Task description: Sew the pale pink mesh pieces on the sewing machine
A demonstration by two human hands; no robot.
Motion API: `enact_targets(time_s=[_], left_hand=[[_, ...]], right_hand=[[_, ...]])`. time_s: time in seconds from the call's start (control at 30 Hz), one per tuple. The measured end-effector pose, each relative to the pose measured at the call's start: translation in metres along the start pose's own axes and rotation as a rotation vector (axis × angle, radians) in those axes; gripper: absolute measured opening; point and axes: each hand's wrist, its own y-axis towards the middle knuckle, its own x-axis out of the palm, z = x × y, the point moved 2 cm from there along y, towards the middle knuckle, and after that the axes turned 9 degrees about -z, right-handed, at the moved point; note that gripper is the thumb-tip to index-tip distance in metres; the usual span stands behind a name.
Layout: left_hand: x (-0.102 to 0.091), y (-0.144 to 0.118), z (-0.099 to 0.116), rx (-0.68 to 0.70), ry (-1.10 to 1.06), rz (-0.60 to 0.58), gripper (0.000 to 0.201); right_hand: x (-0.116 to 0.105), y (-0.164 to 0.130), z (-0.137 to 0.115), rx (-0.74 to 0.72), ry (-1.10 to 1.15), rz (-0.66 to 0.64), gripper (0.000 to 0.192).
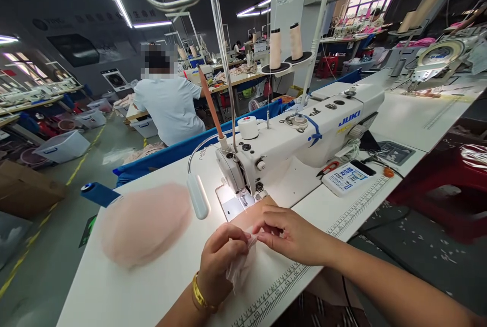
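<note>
Both hands, left and right, are closed on a fabric piece at lower centre. Its long axis is directed towards the presser foot just above.

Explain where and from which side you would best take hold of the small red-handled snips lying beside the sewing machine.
Grip the snips by the red handle end, coming from above on the front side: they lie flat on the table, with the machine close behind.

Two hands, one sewing machine, two thread cones, one pink fabric pile, one co-worker.
</note>
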Motion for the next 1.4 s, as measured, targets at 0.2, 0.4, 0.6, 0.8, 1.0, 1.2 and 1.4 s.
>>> enact_targets(time_s=[0.2, 0.4, 0.6, 0.8, 1.0, 1.2, 1.4], left_hand=[[0.003, -0.003, -0.005, -0.071, -0.017, -0.048, 0.018], [0.005, 0.000, -0.005, -0.076, -0.006, -0.053, 0.020], [0.006, 0.001, -0.007, -0.127, 0.026, -0.076, 0.023], [0.005, 0.002, -0.011, -0.256, 0.058, -0.134, 0.034], [0.010, -0.002, -0.004, -0.220, -0.015, -0.214, 0.023], [0.005, -0.001, -0.010, -0.420, -0.223, -0.247, 0.021], [0.010, 0.005, -0.004, -0.257, -0.329, -0.232, 0.022]], right_hand=[[0.005, 0.001, 0.004, -0.020, 0.091, 0.086, 0.011], [0.012, 0.001, 0.017, 0.127, 0.337, 0.128, 0.020], [0.009, -0.003, 0.010, 0.122, 0.644, -0.032, 0.042], [-0.001, -0.010, 0.006, 0.035, 0.567, -0.085, 0.042], [0.010, -0.014, 0.001, 0.048, 0.912, -0.180, 0.044], [0.009, -0.013, 0.014, 0.080, 1.377, 0.251, 0.040], [0.033, -0.004, 0.023, 0.141, 1.493, 0.335, 0.049]])
